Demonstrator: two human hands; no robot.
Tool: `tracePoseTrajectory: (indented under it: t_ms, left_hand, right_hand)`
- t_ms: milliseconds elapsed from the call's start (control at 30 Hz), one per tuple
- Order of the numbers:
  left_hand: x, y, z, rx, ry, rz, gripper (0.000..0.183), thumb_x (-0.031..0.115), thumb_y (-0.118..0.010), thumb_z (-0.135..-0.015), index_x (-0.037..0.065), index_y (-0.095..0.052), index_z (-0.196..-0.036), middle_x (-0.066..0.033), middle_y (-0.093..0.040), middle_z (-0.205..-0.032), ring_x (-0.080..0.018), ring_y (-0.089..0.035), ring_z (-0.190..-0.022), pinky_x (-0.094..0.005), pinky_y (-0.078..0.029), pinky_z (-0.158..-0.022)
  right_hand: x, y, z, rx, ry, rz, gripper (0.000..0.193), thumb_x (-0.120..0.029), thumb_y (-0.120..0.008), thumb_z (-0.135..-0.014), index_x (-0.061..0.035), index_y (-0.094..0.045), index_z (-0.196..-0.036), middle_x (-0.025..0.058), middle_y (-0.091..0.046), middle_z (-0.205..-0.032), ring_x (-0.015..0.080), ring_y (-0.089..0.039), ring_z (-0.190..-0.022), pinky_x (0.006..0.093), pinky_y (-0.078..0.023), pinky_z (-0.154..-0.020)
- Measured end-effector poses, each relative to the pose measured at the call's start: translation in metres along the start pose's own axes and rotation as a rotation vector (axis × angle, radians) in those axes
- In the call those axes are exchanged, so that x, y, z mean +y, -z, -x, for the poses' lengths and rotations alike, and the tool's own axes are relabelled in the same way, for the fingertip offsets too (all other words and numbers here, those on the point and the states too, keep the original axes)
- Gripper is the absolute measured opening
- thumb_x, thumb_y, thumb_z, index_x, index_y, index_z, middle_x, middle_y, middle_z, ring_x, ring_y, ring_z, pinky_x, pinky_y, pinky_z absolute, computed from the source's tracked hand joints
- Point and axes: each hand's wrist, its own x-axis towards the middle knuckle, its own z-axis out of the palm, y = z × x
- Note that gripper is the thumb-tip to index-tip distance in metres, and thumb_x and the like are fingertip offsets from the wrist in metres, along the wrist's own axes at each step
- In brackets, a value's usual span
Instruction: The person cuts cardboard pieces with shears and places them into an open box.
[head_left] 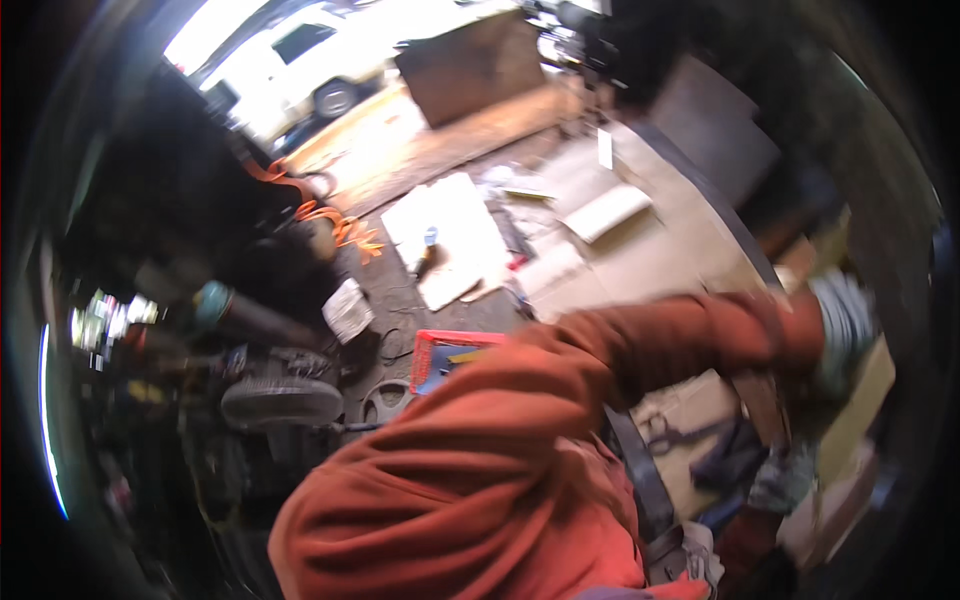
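My left arm, in an orange-red sleeve, reaches right across the view. Its hand, my left hand [845, 325], wears a grey-striped glove and is smeared by motion at the far right. Below it, my right hand [785, 478], gloved alike, is near a brown strip-like piece [762, 405]. A tan, cardboard-like panel [868, 400] stands beside both hands. The fingers of both hands are blurred or hidden, so I cannot make out whether they hold anything. Dark blue cloth [728, 458] lies left of my right hand.
A cardboard-covered bench [690, 240] with a dark edge spans the right. On the floor are a white board [450, 225], a red crate [425, 350], orange straps [350, 228] and a wheel [282, 402]. A white vehicle [335, 65] stands outside.
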Motion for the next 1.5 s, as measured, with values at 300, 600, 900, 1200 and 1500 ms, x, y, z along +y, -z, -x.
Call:
tracePoseTrajectory:
  t_ms: [300, 600, 900, 1200, 1500]
  left_hand:
    - [-0.198, -0.186, -0.027, 0.167, 0.084, 0.032, 0.052, 0.039, -0.073, -0.075, 0.006, -0.062, -0.113, -0.0147, -0.064, -0.110, -0.0271, -0.061, -0.100, -0.0375, -0.047, -0.089]
    - [-0.138, -0.392, -0.015, -0.509, 0.053, -0.208, 0.039, 0.034, -0.068, -0.075, 0.010, -0.067, -0.106, -0.0194, -0.064, -0.110, -0.0368, -0.057, -0.111, -0.0484, -0.041, -0.098]
    - [-0.235, -0.194, 0.038, 0.002, 0.270, 0.033, 0.032, 0.012, -0.066, -0.083, 0.004, -0.063, -0.113, -0.0159, -0.067, -0.104, -0.0259, -0.064, -0.093, -0.0327, -0.050, -0.086]
    - [-0.237, -0.075, 0.194, 0.347, 0.748, 0.088, 0.036, 0.029, -0.073, -0.082, 0.002, -0.062, -0.102, -0.0155, -0.066, -0.085, -0.0233, -0.062, -0.074, -0.0343, -0.051, -0.074]
    - [-0.256, -0.118, 0.342, 0.341, 0.721, 0.022, 0.024, 0.003, -0.064, -0.080, 0.001, -0.063, -0.104, -0.0138, -0.066, -0.090, -0.0257, -0.065, -0.085, -0.0327, -0.052, -0.078]
  right_hand:
    - [0.049, 0.008, 0.091, 0.186, -0.200, 0.248, 0.025, -0.018, -0.075, -0.077, -0.0001, -0.067, -0.093, 0.0178, -0.067, -0.094, 0.0357, -0.064, -0.092, 0.0428, -0.051, -0.085]
    - [0.072, -0.009, 0.155, -0.006, -0.537, 0.311, 0.028, -0.023, -0.073, -0.079, 0.0002, -0.066, -0.093, 0.0187, -0.066, -0.098, 0.0347, -0.063, -0.096, 0.0411, -0.051, -0.085]
    - [0.066, -0.078, 0.060, 0.163, -0.211, 0.125, 0.029, -0.023, -0.070, -0.081, -0.0033, -0.067, -0.102, 0.0172, -0.065, -0.106, 0.0347, -0.063, -0.098, 0.0400, -0.051, -0.086]
    - [0.021, -0.194, -0.124, -0.343, -0.203, -0.004, 0.037, -0.024, -0.065, -0.084, -0.0076, -0.060, -0.116, 0.0213, -0.058, -0.120, 0.0369, -0.055, -0.113, 0.0410, -0.046, -0.095]
    - [-0.060, -0.226, -0.020, -0.020, -0.292, -0.228, 0.056, -0.035, -0.065, -0.081, -0.0140, -0.050, -0.131, 0.0144, -0.057, -0.125, 0.0336, -0.060, -0.107, 0.0409, -0.049, -0.091]
